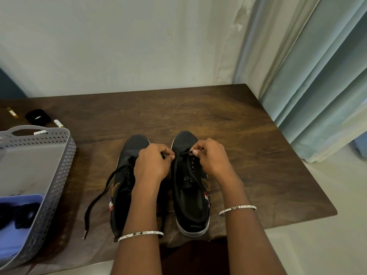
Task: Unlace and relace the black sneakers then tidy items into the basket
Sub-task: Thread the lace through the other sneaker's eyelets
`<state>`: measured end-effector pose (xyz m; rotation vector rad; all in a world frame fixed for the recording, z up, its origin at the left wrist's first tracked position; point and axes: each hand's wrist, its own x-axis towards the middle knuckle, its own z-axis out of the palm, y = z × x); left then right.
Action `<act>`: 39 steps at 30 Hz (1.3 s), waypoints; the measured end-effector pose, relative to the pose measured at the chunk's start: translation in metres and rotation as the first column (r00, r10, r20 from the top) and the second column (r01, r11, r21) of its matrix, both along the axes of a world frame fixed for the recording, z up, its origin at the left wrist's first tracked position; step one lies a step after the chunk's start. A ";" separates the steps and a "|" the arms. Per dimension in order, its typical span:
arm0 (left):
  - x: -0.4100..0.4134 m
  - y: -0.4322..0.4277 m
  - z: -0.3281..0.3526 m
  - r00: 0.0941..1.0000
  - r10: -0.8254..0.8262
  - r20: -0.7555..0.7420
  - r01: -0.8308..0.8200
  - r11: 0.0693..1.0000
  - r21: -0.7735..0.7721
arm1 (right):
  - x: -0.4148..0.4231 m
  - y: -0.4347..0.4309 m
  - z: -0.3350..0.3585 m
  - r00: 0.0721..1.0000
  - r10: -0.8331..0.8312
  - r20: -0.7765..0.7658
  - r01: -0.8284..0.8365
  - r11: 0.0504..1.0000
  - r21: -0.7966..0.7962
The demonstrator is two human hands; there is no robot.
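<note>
No legible text (sneaker tongue label point(188, 178) too blurred)

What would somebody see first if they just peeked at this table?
The left sneaker and right sneaker, both black, sit side by side in the middle of the brown table. Over the right one, the left hand and right hand each pinch its black lace near the toe. The left sneaker's loose lace trails across the table towards the grey basket at the left edge.

Open table point(242, 135) right of sneakers point(186, 140) (basket point(66, 153) crowds left).
</note>
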<state>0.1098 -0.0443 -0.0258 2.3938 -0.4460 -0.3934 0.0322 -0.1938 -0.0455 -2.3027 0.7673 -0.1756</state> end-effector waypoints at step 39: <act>0.006 -0.002 -0.004 0.978 0.080 -0.191 -0.093 0.994 -0.063 | 0.002 0.002 -0.001 0.996 0.088 0.025 -0.088 0.996 0.004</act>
